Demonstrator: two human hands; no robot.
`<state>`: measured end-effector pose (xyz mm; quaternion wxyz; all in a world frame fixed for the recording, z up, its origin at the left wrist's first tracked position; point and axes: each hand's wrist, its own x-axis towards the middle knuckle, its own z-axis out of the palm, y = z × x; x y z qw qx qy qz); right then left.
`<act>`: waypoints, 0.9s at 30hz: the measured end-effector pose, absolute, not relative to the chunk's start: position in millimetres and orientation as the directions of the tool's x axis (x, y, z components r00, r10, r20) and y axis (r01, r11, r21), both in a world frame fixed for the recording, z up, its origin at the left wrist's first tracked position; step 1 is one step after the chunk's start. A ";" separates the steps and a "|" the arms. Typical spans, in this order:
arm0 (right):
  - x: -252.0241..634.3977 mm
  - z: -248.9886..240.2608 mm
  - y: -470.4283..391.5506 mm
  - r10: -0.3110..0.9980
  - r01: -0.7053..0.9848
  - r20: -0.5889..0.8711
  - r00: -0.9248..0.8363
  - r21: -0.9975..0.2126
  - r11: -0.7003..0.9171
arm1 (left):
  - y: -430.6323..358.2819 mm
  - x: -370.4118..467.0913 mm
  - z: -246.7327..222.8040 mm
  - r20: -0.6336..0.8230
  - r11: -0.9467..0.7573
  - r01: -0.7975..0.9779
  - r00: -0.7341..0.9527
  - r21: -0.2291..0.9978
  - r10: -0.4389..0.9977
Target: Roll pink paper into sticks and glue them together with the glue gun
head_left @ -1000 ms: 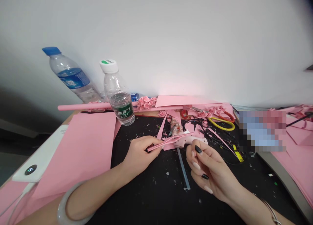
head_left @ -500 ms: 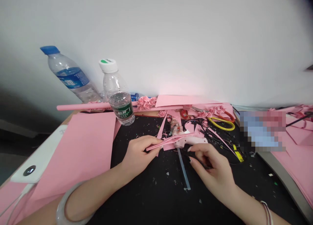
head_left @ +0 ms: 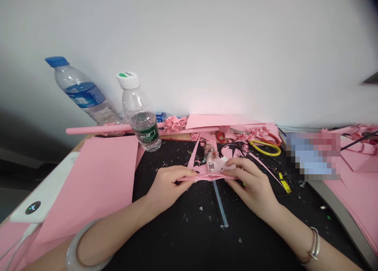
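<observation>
A narrow folded strip of pink paper (head_left: 210, 177) is stretched level above the black mat. My left hand (head_left: 169, 186) pinches its left end between thumb and fingers. At the other end, my right hand (head_left: 253, 182) grips the same strip, its fingertips partly behind the paper. Just beyond the strip lies a pale hot glue gun (head_left: 215, 165) with a messy, crusted nozzle. A translucent glue stick (head_left: 221, 206) projects from its back toward me, passing under the paper. Pink paper scraps (head_left: 195, 153) surround the gun.
Pink sheets (head_left: 97, 172) and a white power bank (head_left: 44, 192) lie left. Two bottles, one green-labelled (head_left: 144, 125) and one blue-capped (head_left: 82, 92), stand by the wall. Paper roses (head_left: 175, 123), yellow-handled scissors (head_left: 264, 148), cables and a blurred screen (head_left: 313, 155) lie behind and right.
My right hand has moved up and left and taken hold of the folded paper's right end. The strip, tilted before, is now level and slightly lower at its right end.
</observation>
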<state>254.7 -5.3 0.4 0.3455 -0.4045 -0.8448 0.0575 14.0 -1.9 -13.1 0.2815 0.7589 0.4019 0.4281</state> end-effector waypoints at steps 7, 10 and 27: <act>255.8 4.9 -4.0 0.728 0.605 0.447 -0.520 -0.410 0.683 | -1.6 13.0 -12.7 0.404 -0.508 0.377 0.322 0.775 0.856; 255.5 3.6 -3.7 0.739 0.600 0.447 -0.504 -0.434 0.672 | -1.0 13.5 -12.7 0.399 -0.500 0.376 0.317 0.780 0.861; 256.3 7.7 -5.1 0.706 0.591 0.592 -0.390 -0.426 0.684 | -5.2 14.4 -4.1 0.623 -0.683 0.296 0.280 0.668 0.731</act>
